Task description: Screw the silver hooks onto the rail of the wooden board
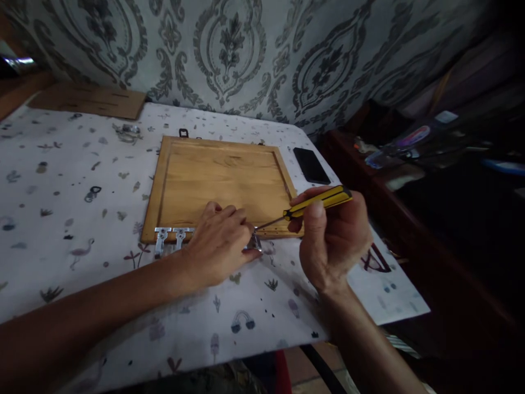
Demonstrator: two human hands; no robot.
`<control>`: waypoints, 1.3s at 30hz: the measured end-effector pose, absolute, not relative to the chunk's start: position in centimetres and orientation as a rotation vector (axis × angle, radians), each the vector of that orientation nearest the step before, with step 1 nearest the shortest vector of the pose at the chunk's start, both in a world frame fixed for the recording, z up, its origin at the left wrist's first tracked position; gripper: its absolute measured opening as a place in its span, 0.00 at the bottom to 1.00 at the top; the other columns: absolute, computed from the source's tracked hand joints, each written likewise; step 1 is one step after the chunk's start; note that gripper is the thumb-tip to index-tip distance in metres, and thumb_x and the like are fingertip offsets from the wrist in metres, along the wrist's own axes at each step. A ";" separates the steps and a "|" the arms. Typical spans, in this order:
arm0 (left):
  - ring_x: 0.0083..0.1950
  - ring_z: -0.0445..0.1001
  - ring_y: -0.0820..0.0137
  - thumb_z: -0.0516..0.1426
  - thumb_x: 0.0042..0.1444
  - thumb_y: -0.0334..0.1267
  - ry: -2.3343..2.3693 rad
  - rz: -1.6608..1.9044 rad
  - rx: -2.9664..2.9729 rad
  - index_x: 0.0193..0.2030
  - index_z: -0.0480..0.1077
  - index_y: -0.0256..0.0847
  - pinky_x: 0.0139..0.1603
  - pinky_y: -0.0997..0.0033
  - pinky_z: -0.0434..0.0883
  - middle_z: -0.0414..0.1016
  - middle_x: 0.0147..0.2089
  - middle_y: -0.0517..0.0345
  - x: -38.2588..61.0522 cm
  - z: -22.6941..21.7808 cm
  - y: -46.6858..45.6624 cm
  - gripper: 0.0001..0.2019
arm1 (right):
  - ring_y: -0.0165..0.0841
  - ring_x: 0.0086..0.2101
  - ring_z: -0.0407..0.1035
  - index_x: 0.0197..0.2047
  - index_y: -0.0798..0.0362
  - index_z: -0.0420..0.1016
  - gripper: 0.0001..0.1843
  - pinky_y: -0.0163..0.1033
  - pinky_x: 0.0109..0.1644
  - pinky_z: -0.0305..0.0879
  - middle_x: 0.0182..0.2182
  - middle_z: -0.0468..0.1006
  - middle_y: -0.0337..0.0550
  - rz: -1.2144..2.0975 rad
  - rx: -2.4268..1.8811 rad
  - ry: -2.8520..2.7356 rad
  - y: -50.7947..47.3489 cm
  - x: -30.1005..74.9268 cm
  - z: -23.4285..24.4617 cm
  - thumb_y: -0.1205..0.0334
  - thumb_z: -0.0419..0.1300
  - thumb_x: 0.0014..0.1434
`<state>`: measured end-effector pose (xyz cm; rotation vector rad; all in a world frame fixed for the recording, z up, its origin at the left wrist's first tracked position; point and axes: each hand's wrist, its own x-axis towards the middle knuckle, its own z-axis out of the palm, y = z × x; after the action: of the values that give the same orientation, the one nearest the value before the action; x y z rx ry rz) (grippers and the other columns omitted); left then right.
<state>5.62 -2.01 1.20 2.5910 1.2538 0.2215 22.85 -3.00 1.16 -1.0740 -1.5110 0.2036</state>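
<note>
Progress, as judged, is part way: two metal brackets point(163, 239) already sit at the near edge of the wooden board point(221, 180), left of the hands. The left hand point(219, 249) presses a third bracket point(254, 242) against that edge. The right hand point(332, 241) grips a yellow screwdriver point(318, 201), tip at this bracket. Whether its screw is seated cannot be told.
</note>
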 end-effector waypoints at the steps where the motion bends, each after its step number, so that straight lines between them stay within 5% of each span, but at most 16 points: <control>1: 0.51 0.74 0.58 0.62 0.63 0.52 1.254 0.223 2.589 0.42 0.79 0.37 0.52 0.55 0.60 0.78 0.44 0.51 5.6 1.2 -2.0 0.18 | 0.24 0.22 0.68 0.44 0.49 0.72 0.08 0.32 0.23 0.66 0.35 0.79 0.37 0.201 -1.074 -1.510 -3.0 22.9 1.1 0.54 0.59 0.70; 26: 0.50 0.74 0.59 0.63 0.62 0.51 1.229 0.278 2.603 0.40 0.79 0.39 0.51 0.55 0.60 0.78 0.43 0.53 5.6 0.9 -1.9 0.16 | 0.24 0.21 0.66 0.42 0.50 0.72 0.09 0.32 0.21 0.66 0.34 0.78 0.37 0.241 -1.087 -1.506 -3.0 22.7 0.9 0.54 0.59 0.69; 39: 0.50 0.74 0.58 0.63 0.62 0.53 1.221 0.324 2.628 0.39 0.79 0.39 0.50 0.56 0.59 0.78 0.43 0.52 5.4 0.6 -2.0 0.17 | 0.25 0.19 0.66 0.38 0.47 0.71 0.10 0.34 0.19 0.63 0.32 0.80 0.35 0.350 -1.067 -1.509 -3.3 22.7 1.5 0.53 0.67 0.64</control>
<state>5.42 -1.95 0.58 2.6283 1.2215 0.3235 22.69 -3.34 1.49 -1.0675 -1.5095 0.3503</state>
